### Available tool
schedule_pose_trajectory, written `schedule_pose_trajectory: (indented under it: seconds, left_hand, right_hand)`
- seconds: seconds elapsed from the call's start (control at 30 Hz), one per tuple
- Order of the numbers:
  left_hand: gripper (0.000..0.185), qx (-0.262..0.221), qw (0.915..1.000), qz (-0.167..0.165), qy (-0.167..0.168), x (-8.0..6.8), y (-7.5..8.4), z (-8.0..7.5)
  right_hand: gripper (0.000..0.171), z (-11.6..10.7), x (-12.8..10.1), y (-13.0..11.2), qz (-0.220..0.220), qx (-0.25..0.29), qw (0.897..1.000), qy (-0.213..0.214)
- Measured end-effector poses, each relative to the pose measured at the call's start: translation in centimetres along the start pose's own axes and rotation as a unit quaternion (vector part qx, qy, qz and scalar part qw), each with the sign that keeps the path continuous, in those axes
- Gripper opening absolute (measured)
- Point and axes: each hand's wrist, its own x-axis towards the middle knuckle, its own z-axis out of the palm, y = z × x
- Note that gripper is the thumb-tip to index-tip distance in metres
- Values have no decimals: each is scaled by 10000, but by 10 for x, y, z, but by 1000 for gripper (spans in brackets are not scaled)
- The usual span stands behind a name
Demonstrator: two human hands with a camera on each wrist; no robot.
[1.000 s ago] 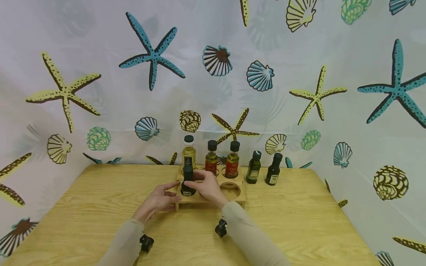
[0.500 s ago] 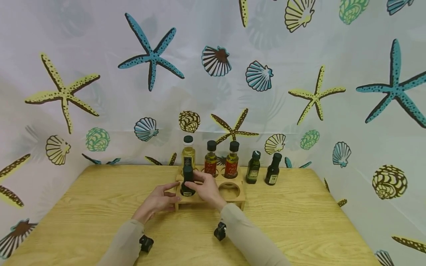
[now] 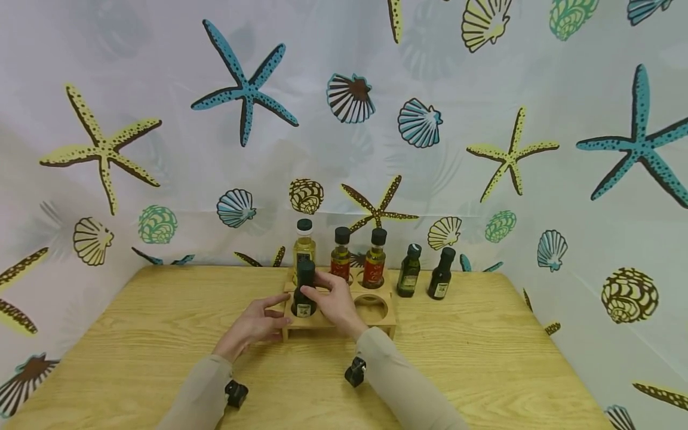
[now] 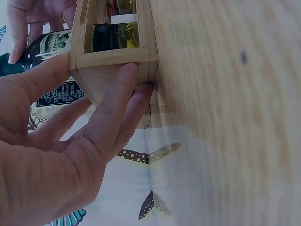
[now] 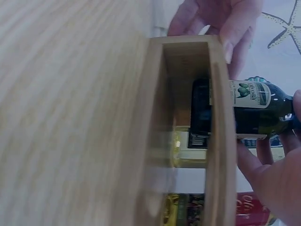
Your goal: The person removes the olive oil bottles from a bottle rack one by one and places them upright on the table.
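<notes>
Dark bottle (image 3: 304, 291) in rack (image 3: 376, 325) on wooden table (image 3: 484, 358), seashell curtain (image 3: 484, 119) behind

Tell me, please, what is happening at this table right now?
A person's right hand grips a dark green bottle standing in the front-left hole of a wooden rack. The left hand rests its fingers against the rack's left end. Three bottles fill the back row, the front-right hole is vacant, and two dark bottles stand on the table beside the rack.

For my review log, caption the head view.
Right hand grips a dark bottle in the wooden rack; left hand steadies the rack.
</notes>
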Motion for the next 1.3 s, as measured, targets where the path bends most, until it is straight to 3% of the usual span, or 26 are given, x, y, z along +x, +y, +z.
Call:
schedule_pose_trajectory:
  seconds: [0.37,0.73,1.3]
  left_hand:
    - [67,-35,10000,7,-17,1,-1,2]
    - [67,-124,9999,-102,11,3,-3,5]
    - [68,-134,9998,-72,-92,-2,2,0]
  right_hand:
    - [37,-12,0,-13,-410,-184,9988,180]
    - [48,-32,-8,-17,-281,-363,9985,281]
    - [46,-61,-17,-13,-253,-368,9983,372]
